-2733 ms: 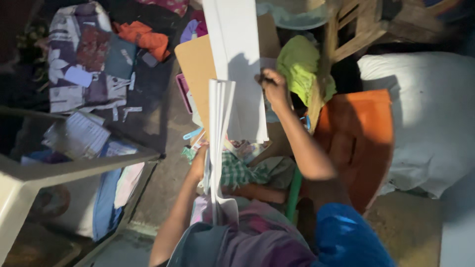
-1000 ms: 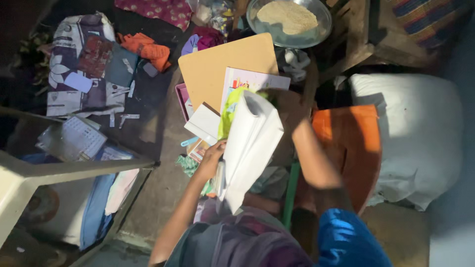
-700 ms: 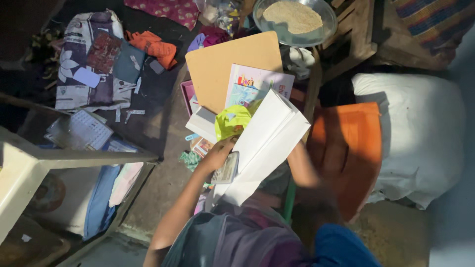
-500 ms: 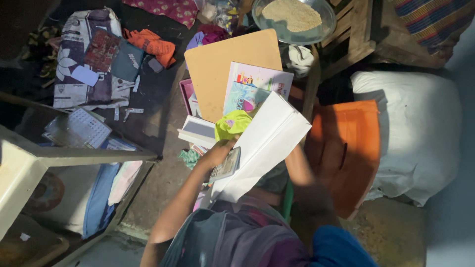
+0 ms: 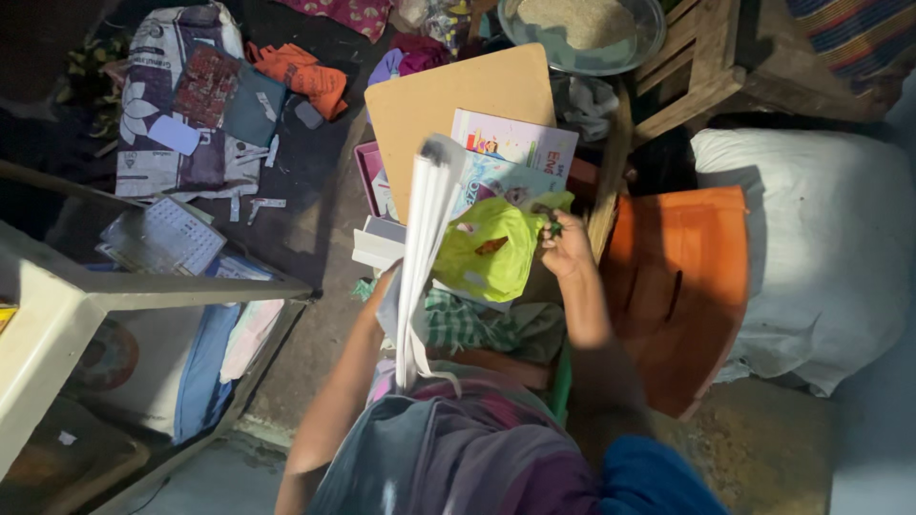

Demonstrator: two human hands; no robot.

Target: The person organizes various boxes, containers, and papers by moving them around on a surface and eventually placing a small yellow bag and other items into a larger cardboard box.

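Ahead of you a metal bowl of grain (image 5: 582, 33) sits beside a wooden frame (image 5: 701, 57); an orange chair (image 5: 682, 286) stands against a white sack (image 5: 821, 248).

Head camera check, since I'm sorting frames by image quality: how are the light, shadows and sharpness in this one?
Head view: hard sunlight falls on the white paper sheets, lime-green bag and right hand; left hand hidden behind the sheets; the edges and the left corner lie in deep shadow; the clothing in the foreground is soft.
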